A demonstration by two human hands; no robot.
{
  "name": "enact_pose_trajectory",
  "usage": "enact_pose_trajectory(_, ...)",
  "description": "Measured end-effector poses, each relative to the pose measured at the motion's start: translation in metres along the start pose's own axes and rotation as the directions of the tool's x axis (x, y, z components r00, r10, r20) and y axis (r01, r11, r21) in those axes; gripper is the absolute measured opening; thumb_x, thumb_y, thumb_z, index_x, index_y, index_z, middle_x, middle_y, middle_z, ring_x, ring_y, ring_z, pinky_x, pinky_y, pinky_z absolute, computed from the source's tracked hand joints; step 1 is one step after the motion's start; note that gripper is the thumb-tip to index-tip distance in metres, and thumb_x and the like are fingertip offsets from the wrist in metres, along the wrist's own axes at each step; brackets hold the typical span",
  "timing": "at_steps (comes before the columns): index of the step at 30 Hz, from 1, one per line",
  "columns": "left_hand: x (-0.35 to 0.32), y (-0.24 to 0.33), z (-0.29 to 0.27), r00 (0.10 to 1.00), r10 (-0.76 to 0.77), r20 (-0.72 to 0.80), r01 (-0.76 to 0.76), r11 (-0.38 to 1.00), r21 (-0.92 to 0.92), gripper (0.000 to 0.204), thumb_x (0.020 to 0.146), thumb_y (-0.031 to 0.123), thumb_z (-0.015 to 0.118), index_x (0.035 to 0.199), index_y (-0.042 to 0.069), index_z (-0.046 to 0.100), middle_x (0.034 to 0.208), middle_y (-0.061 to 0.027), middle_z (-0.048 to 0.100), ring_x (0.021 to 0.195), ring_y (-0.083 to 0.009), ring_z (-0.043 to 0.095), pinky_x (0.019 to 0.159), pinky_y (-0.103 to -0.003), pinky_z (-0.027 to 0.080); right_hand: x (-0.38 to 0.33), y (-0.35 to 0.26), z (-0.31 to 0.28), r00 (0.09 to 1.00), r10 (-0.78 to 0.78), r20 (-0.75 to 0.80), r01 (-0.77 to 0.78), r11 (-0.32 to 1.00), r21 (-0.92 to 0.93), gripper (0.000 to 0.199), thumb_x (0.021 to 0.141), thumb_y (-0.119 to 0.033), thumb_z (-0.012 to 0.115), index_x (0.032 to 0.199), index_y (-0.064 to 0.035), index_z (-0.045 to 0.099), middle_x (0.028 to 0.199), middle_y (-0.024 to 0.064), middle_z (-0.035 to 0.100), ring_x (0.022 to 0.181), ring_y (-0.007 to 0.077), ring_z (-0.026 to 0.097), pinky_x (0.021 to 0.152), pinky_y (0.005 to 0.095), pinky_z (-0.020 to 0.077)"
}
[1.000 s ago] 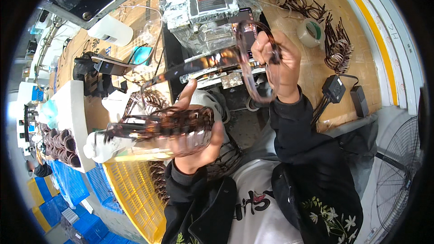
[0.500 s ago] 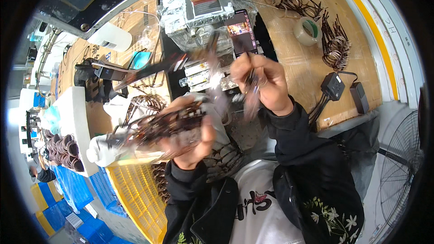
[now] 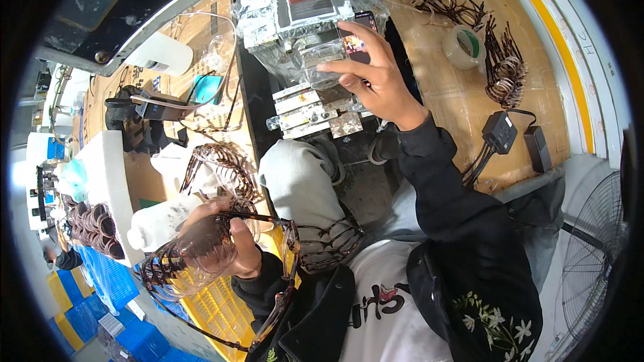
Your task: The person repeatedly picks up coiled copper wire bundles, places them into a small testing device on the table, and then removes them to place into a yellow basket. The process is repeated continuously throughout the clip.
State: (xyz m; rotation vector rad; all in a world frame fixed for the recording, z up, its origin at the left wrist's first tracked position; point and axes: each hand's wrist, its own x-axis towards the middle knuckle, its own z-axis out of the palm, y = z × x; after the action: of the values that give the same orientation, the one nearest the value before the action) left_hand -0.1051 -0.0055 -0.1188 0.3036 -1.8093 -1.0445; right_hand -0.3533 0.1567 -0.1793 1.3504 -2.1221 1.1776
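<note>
My left hand (image 3: pixel 243 249) is closed around a bundle of brown tortoiseshell eyeglass frames (image 3: pixel 184 255), low on the left. One frame (image 3: pixel 290 268) hangs off the bundle toward me with its temples spread. My right hand (image 3: pixel 384 84) is up by the metal machine (image 3: pixel 302 43), fingers apart and holding nothing visible. Its fingertips overlap a clear cover on the machine and a phone (image 3: pixel 355 43) behind; whether they touch either I cannot tell. Below that hand sits a metal clamping fixture (image 3: pixel 298 110). More eyeglass frames (image 3: pixel 329 245) lie on my lap.
Frame bundles (image 3: pixel 504 70) and a tape roll (image 3: pixel 463 47) lie on the right bench, with black power adapters (image 3: pixel 498 133) nearer. At left are a white bottle (image 3: pixel 157 223), another frame pile (image 3: pixel 225 167) and a yellow crate (image 3: pixel 225 308). A fan (image 3: pixel 590 255) stands far right.
My right hand has gone from a blurred pinch on something to spread fingers, higher up at the machine. The left hand has moved down and left with its bundle, and one frame now hangs off it.
</note>
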Motion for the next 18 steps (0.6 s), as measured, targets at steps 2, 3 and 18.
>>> enact_pose_trajectory(2, -0.001, -0.001, 0.002, 0.999, -0.011, -0.036, 0.012, 1.000, 0.024, 0.035, 0.077, 0.013, 0.065, 0.101, -0.005, 0.048, 0.087, -0.0160, 0.057, 0.078, -0.0226, 0.057, 0.075, -0.033, 0.048, 0.007, -0.004, 0.002, 0.999, -0.042, -0.016, 0.042, 0.999, -0.007, 0.020, 0.084, -0.033, 0.062, 0.098, -0.0241, 0.072, 0.136, 0.0079, 0.042, 0.127, 0.0291, 0.036, 0.104, 0.0431, 0.0311)
enact_pose_trajectory(3, -0.001, 0.000, 0.003, 0.998, -0.044, -0.033, 0.044, 0.999, -0.001, 0.035, 0.077, 0.014, 0.065, 0.101, -0.005, 0.048, 0.086, -0.0158, 0.057, 0.078, -0.0224, 0.057, 0.074, -0.032, 0.048, 0.009, -0.006, 0.004, 0.999, -0.041, -0.016, 0.041, 0.999, 0.007, 0.020, 0.084, -0.035, 0.061, 0.097, -0.0242, 0.072, 0.137, 0.0078, 0.041, 0.127, 0.0291, 0.036, 0.104, 0.0431, 0.0308)
enact_pose_trajectory(18, 0.013, 0.001, 0.034, 0.998, 0.018, 0.055, -0.011, 0.992, -0.129, 0.049, 0.076, 0.005, 0.069, 0.115, 0.002, 0.039, 0.097, -0.0160, 0.058, 0.084, -0.0212, 0.059, 0.074, -0.031, 0.050, -0.010, -0.046, -0.047, 0.979, 0.172, -0.113, -0.120, 0.924, 0.363, 0.039, 0.080, -0.040, 0.067, 0.101, -0.0068, 0.066, 0.119, 0.0104, 0.053, 0.085, 0.0176, 0.055, 0.065, 0.0272, 0.0476)
